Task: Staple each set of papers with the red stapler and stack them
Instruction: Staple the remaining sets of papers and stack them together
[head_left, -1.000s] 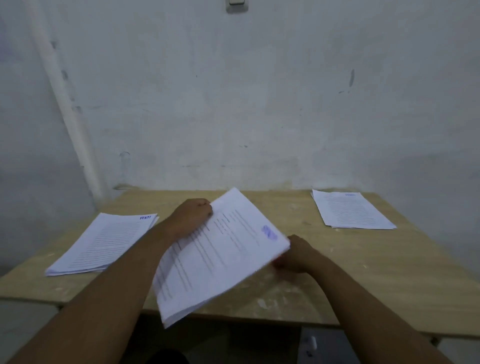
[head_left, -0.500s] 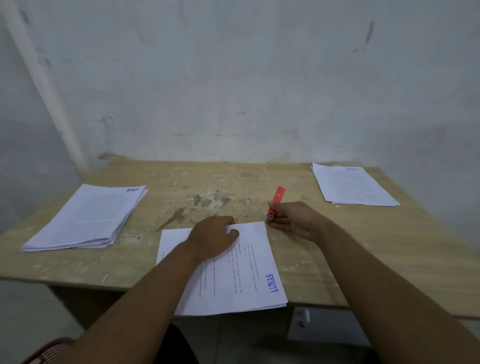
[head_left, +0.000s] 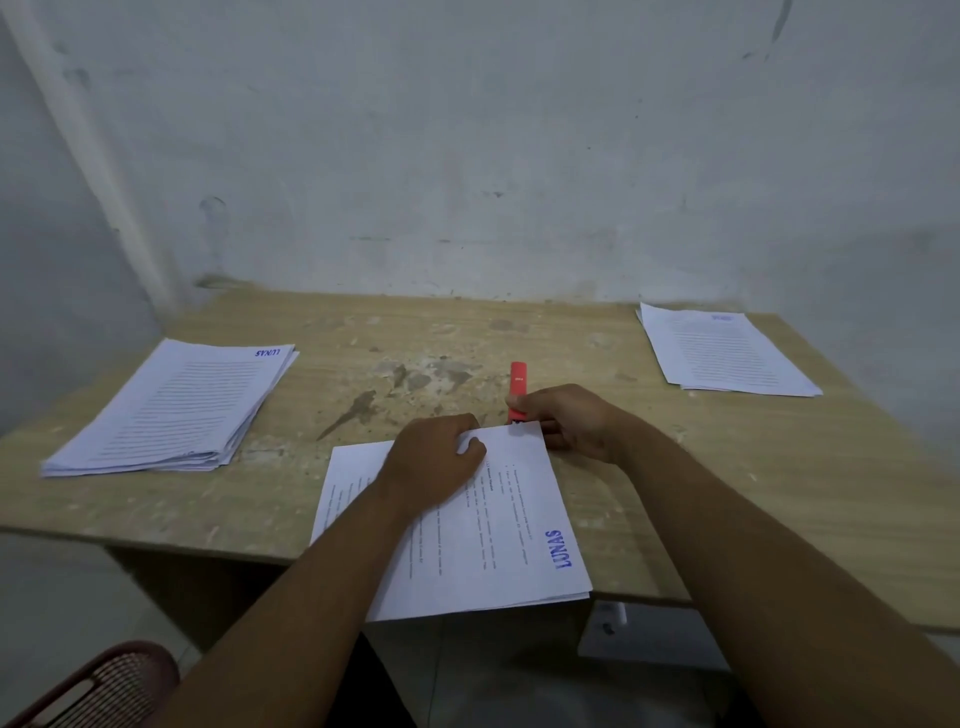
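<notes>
My right grip (head_left: 571, 423) is closed around the red stapler (head_left: 518, 387), whose mouth is at the far right corner of the paper set (head_left: 483, 540). The set lies at the near edge of the surface (head_left: 727, 493). My left grip (head_left: 434, 460) pinches its far edge.

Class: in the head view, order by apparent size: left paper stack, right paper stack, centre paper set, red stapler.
Largest: centre paper set and left paper stack, alike; nearness makes ranking unsure.
Then right paper stack.
Smallest: red stapler.
</notes>
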